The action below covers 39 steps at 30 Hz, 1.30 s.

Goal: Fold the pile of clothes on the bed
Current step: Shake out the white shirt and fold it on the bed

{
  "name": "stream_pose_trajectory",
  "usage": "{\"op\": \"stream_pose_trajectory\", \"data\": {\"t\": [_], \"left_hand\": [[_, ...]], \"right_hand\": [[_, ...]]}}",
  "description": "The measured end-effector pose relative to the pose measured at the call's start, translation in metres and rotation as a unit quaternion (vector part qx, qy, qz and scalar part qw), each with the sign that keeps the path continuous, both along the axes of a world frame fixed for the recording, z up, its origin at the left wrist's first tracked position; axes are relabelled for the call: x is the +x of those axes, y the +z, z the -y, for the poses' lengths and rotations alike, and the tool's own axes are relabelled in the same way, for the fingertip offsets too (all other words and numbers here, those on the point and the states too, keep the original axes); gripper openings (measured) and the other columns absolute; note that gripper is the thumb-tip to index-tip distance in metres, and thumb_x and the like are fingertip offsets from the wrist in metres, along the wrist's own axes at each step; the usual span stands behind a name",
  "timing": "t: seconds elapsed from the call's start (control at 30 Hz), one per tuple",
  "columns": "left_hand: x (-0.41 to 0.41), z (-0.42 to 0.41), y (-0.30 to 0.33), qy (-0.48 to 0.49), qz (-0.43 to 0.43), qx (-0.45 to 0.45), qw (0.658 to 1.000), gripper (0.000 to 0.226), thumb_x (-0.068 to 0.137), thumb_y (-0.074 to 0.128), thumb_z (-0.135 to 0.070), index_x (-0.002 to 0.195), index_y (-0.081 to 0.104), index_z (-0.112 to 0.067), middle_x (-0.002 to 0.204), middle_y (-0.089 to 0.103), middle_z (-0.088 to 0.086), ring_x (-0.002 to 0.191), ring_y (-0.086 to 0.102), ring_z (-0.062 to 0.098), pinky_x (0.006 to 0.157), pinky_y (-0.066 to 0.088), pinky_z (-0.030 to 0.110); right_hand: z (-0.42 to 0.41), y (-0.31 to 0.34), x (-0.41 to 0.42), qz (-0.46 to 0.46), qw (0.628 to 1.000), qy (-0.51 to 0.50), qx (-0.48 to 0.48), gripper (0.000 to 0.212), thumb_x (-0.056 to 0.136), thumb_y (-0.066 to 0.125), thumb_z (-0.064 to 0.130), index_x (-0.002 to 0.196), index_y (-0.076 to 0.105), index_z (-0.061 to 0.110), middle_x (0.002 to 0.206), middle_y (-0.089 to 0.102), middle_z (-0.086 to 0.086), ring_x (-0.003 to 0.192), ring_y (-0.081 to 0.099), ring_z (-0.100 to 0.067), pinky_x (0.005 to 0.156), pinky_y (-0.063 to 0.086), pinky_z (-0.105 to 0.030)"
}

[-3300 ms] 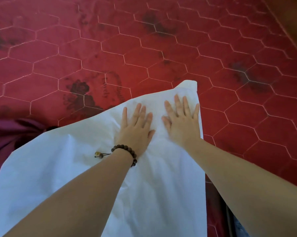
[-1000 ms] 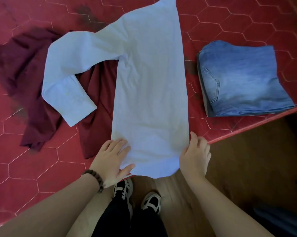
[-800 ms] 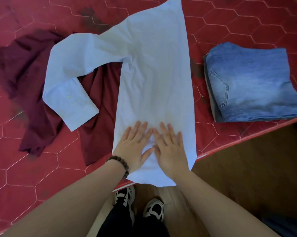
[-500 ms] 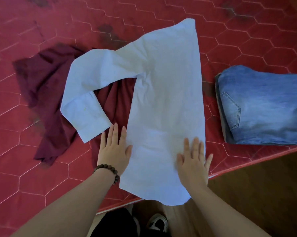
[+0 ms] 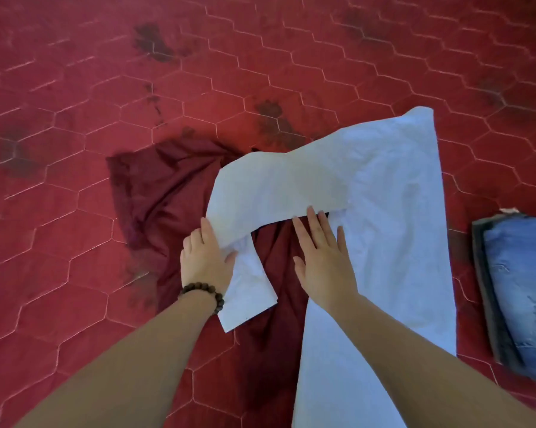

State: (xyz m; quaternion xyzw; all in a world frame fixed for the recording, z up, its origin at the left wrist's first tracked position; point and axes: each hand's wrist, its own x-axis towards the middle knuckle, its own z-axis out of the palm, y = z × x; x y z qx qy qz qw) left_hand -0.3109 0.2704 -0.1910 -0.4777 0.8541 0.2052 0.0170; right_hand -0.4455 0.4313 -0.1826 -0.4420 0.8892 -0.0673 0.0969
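Observation:
A pale blue long-sleeved shirt point(image 5: 393, 211) lies flat on the red bed cover, folded lengthwise, its sleeve stretching left and bending down to the cuff. My left hand point(image 5: 204, 257), with a bead bracelet on the wrist, grips the sleeve at its bend, thumb on top of the cloth. My right hand point(image 5: 322, 261) lies flat with fingers spread on the shirt's left edge, near the armpit. A crumpled maroon garment point(image 5: 164, 193) lies under the sleeve and between my hands.
Folded blue jeans point(image 5: 520, 291) sit at the right edge of the view. The red hexagon-stitched bed cover point(image 5: 106, 88) with dark blotches spreads across the far and left sides.
Both hands moved up from the shirt's lower hem area. The left hand went from flat beside the shirt to gripping the sleeve; the right shifted left to the shirt's inner edge. The view moved forward.

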Motion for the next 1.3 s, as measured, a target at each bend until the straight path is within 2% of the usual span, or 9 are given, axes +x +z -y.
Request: {"op": "stream_pose_trajectory", "data": {"t": [0.3,0.47,0.57,0.67,0.83,0.93,1.07,1.17,1.3], "left_hand": [[-0.002,0.03,0.016,-0.025,-0.113,0.017,0.993,0.022,0.081,0.056,-0.002,0.102,0.057,-0.009,0.089,0.061,0.006,0.069,0.057,0.03,0.058,0.037,0.032],[-0.003,0.058,0.04,-0.059,-0.168,-0.054,0.983,0.034,0.071,0.056,0.002,0.103,0.063,-0.006,0.091,0.064,0.009,0.074,0.06,0.032,0.059,0.042,0.031],[-0.007,0.094,0.063,-0.058,-0.175,-0.097,0.978,0.038,0.068,0.049,-0.004,0.1,0.067,-0.005,0.089,0.06,0.009,0.073,0.059,0.032,0.059,0.051,0.038],[-0.018,0.128,0.096,-0.062,-0.193,-0.121,0.972,0.029,0.072,0.054,0.004,0.095,0.07,-0.005,0.092,0.061,0.009,0.072,0.058,0.033,0.064,0.049,0.035],[-0.032,0.159,0.132,-0.133,-0.214,-0.194,0.948,0.034,0.066,0.057,0.014,0.092,0.071,-0.004,0.12,0.065,0.013,0.103,0.065,0.035,0.089,0.049,0.041],[-0.01,0.163,0.106,-0.202,-0.163,-0.213,0.942,0.046,0.069,0.043,0.015,0.101,0.07,-0.002,0.127,0.06,0.018,0.117,0.057,0.037,0.099,0.038,0.045],[0.038,0.156,0.048,-0.192,0.067,0.0,0.979,0.079,0.081,0.038,0.015,0.15,0.02,-0.018,0.159,0.014,0.005,0.146,0.016,0.017,0.116,0.016,0.028],[0.055,0.142,0.014,-0.192,0.131,0.053,0.971,0.097,0.081,0.047,0.007,0.147,-0.015,-0.028,0.16,0.002,-0.004,0.147,0.005,0.012,0.114,0.02,0.029],[0.06,0.146,-0.019,-0.165,0.098,-0.029,0.981,0.096,0.077,0.045,0.009,0.146,-0.014,-0.021,0.16,0.004,0.002,0.148,0.0,0.02,0.118,0.008,0.035]], "right_hand": [[0.091,-0.017,-0.01,-0.061,0.991,0.111,0.035,0.081,0.081,0.064,0.038,0.15,0.025,0.019,0.152,0.033,-0.014,0.14,0.033,-0.032,0.111,0.022,-0.06],[0.111,-0.01,-0.017,-0.081,0.994,0.068,-0.035,0.038,0.077,0.068,0.017,0.113,0.062,0.009,0.095,0.068,-0.01,0.093,0.065,-0.032,0.096,0.043,-0.054],[0.121,0.012,-0.028,-0.084,0.989,0.088,-0.083,0.016,0.063,0.075,0.002,0.074,0.064,0.006,0.055,0.056,-0.006,0.049,0.052,-0.028,0.051,0.041,-0.03],[0.135,0.042,-0.042,-0.101,0.986,0.066,-0.116,0.022,0.058,0.074,0.0,0.065,0.054,0.006,0.044,0.042,-0.004,0.043,0.025,-0.022,0.044,0.017,-0.024],[0.147,0.069,-0.056,-0.025,0.988,0.001,-0.15,0.018,0.077,0.058,0.003,0.094,0.058,0.001,0.061,0.054,-0.01,0.053,0.047,-0.031,0.045,0.032,-0.03],[0.144,0.063,-0.052,0.047,0.992,0.026,-0.116,0.034,0.083,0.053,0.002,0.117,0.056,0.004,0.097,0.065,-0.012,0.087,0.06,-0.034,0.07,0.048,-0.039],[0.132,0.017,-0.043,0.085,0.987,0.112,0.079,0.067,0.092,0.044,0.003,0.151,0.016,0.02,0.16,0.011,-0.007,0.146,0.014,-0.03,0.115,0.022,-0.045],[0.121,-0.014,-0.036,0.078,0.975,0.115,0.171,0.079,0.094,0.037,0.004,0.151,-0.012,0.03,0.16,-0.016,-0.005,0.146,-0.013,-0.031,0.118,0.006,-0.051],[0.124,-0.021,-0.026,0.055,0.981,0.087,0.163,0.082,0.096,0.038,0.008,0.147,-0.021,0.033,0.159,-0.019,-0.005,0.146,-0.017,-0.03,0.116,0.005,-0.058]]}}
